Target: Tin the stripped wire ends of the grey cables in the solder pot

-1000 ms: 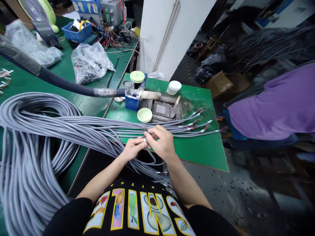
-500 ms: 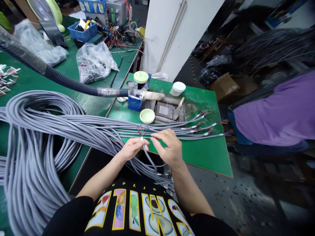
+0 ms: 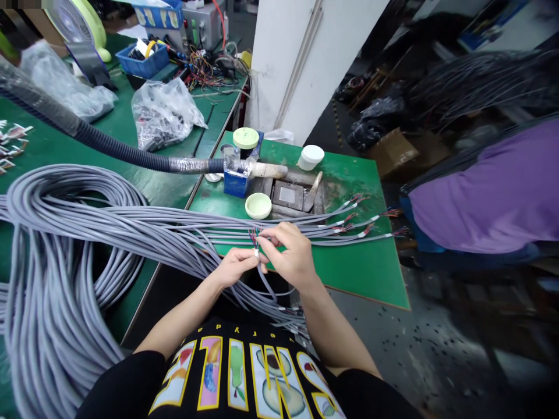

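My left hand (image 3: 236,267) pinches a grey cable (image 3: 264,281) just at the white band below its stripped end. Thin coloured wires (image 3: 253,236) fan upward out of that end. My right hand (image 3: 289,251) is closed at the wires from the right, thumb and forefinger pressed together on them; which strand is between the fingertips is too small to tell. Behind my hands, a bundle of grey cables (image 3: 174,216) runs across to the right, where several stripped ends (image 3: 349,222) show red and dark wires.
A solder pot (image 3: 289,194) with a scraper (image 3: 312,193) sits beyond the cables. Around it stand a pale green dish (image 3: 258,206), a white cup (image 3: 311,157) and an extraction hose (image 3: 131,157). A person in a purple top (image 3: 489,192) is at the right.
My right hand has moved left and slightly up, from beside the cable end onto the coloured wires. My left hand still holds the cable, shifted slightly right.
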Available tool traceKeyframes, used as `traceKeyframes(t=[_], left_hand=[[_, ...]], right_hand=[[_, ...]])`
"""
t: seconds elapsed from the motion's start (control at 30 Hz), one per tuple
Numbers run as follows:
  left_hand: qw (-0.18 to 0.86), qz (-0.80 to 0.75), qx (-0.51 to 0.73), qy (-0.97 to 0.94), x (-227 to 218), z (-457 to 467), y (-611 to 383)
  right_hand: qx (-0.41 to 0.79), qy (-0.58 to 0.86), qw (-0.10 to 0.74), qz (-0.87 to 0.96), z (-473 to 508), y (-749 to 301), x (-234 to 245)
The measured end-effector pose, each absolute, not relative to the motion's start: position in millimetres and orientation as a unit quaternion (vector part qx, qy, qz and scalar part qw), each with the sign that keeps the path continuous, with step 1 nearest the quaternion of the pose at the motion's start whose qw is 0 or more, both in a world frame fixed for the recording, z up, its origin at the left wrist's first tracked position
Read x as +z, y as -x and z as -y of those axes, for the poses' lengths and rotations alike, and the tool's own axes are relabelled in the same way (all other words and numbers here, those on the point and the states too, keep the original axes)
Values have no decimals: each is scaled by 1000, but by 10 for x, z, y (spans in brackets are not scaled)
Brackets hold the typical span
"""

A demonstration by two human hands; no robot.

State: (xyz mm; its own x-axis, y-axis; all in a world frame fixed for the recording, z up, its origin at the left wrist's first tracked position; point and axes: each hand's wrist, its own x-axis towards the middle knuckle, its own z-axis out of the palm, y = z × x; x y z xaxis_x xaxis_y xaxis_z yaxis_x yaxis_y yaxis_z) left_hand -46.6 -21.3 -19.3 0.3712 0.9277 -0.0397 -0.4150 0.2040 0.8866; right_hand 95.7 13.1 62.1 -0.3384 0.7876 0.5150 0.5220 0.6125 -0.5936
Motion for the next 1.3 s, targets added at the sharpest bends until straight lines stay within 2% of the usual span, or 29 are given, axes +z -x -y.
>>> traceKeyframes(t=[0.3,0.53,0.77,0.97,1.3], left_hand=[[681,-302,471,-472,-171,228,479],[708,-289,516,-385,-197,225,432],[734,-306,516,-317,-175,260,415],[711,-313,511,-368,-238,267,383],[634,-379,515,-435,-136,287,324]], right_hand=[[251,439,384,772,-156,-956,615],[189,370,464,782,-86,-922,539],[217,341,586,703,-69,-969,599],[150,333,462,808,-58,-960,644],[59,395,400,825,-76,-947,519]])
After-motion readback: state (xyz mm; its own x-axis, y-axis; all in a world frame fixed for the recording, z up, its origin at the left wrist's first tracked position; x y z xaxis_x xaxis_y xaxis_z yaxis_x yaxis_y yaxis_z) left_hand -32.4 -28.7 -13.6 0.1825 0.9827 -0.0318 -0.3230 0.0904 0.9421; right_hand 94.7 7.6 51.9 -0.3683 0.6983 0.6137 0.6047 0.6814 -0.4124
